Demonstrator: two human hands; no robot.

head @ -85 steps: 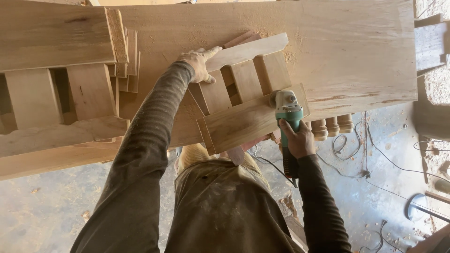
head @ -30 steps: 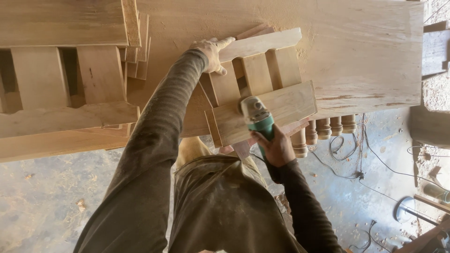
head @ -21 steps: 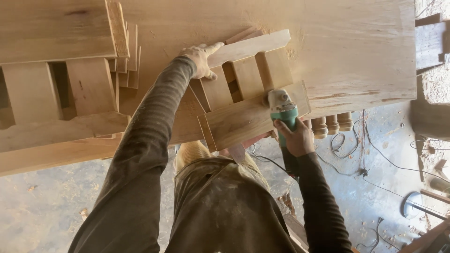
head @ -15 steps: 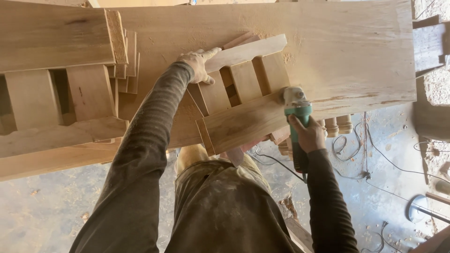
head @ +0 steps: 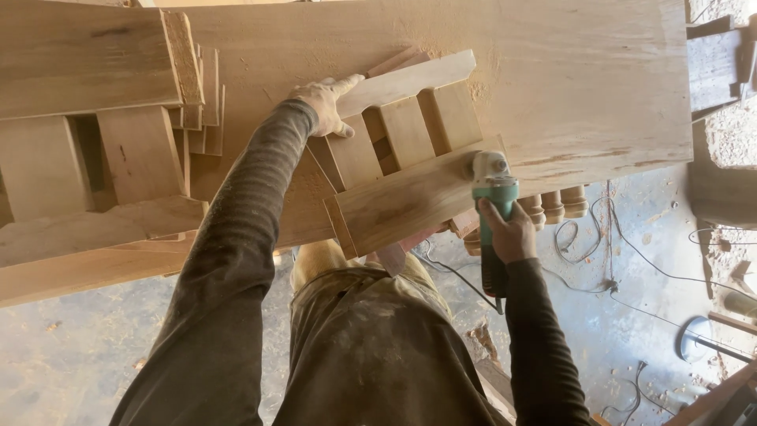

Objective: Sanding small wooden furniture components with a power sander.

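Note:
A small slatted wooden frame lies tilted on a broad wooden plank bench. My left hand presses flat on the frame's far left corner, fingers spread along its top rail. My right hand is closed around the body of a green angle grinder. The grinder's head rests at the right end of the frame's near rail, close to the bench edge. Its black cable trails down toward the floor.
A larger slatted wooden assembly and stacked boards sit on the bench at left. Turned wooden legs poke out under the bench edge. Cables lie looped on the dusty concrete floor at right, near a round metal disc.
The grinder swept along the near rail from its middle to its right end, then drew back slightly left. My left hand has stayed on the frame's far corner.

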